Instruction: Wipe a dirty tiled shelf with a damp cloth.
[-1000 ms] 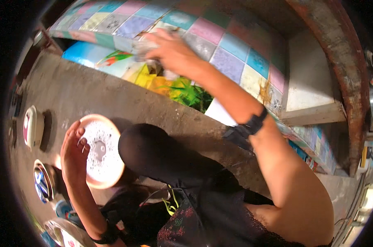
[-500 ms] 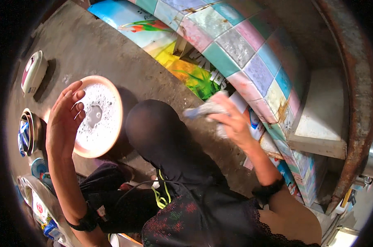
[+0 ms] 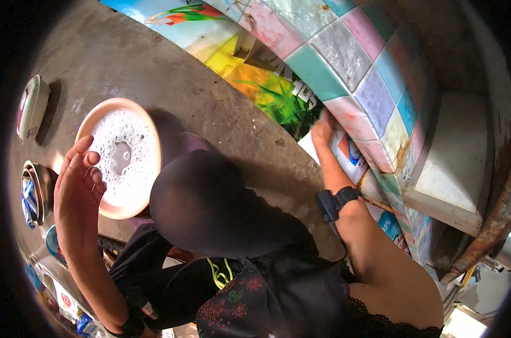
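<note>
My left hand [image 3: 78, 194] hovers at the near left rim of a peach-coloured basin [image 3: 157, 163]. Its fingers are loosely bent and apart, with nothing in them. White foamy suds [image 3: 117, 186] fill the basin, with a greyish gap in the middle. My right hand [image 3: 322, 132] reaches in under the edge of the tiled counter [image 3: 351, 107], beside printed plastic sheeting [image 3: 283, 107]. The fingers of that hand are hidden or blurred, so what they hold, if anything, does not show.
A pale lidded box [image 3: 33, 110] and stacked metal bowls [image 3: 38, 191] stand on the concrete floor [image 3: 210, 101] at the left. Bags [image 3: 67, 298] lie at the lower left. A white stone slab [image 3: 450, 158] juts out at the right, beside a rusty curved rim [image 3: 475, 242].
My right hand has moved forward from above the floor to under the counter edge. The whitish cloth it held is out of sight. My left hand stays beside the basin.
</note>
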Tool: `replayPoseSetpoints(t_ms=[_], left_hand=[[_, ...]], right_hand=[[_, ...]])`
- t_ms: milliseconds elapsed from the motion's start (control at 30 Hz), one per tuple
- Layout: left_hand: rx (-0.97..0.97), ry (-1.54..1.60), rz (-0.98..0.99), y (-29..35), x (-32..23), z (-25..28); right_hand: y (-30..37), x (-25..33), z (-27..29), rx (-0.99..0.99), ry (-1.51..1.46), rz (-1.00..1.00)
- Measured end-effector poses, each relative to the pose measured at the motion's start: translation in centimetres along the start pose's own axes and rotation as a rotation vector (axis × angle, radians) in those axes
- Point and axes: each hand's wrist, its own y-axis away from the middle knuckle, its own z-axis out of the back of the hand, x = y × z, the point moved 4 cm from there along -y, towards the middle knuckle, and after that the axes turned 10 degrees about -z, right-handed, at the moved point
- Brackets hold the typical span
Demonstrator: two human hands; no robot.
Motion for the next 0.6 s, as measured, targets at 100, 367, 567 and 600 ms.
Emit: replayPoseSetpoints(t_ms=[100, 367, 567, 600], left_hand=[[0.028, 0.055, 0.045, -1.0, 0.3, -2.6], [0.018, 0.113, -0.019, -0.7, -0.2, -2.6], [-0.048, 0.058, -0.017, 0.5, -0.5, -1.8], [-0.013, 0.077, -0.044, 0.4, -0.5, -1.9]], right_hand=[[-2.2, 6.2, 1.6, -0.051, -0.206, 0.452], [-1.1, 14.2, 1.2, 0.458, -0.133, 0.811], [-0.2, 8.2, 3.6, 0.445, 0.009, 0.778], [-0.5, 8.8, 3.9, 0.437, 0.028, 0.808]])
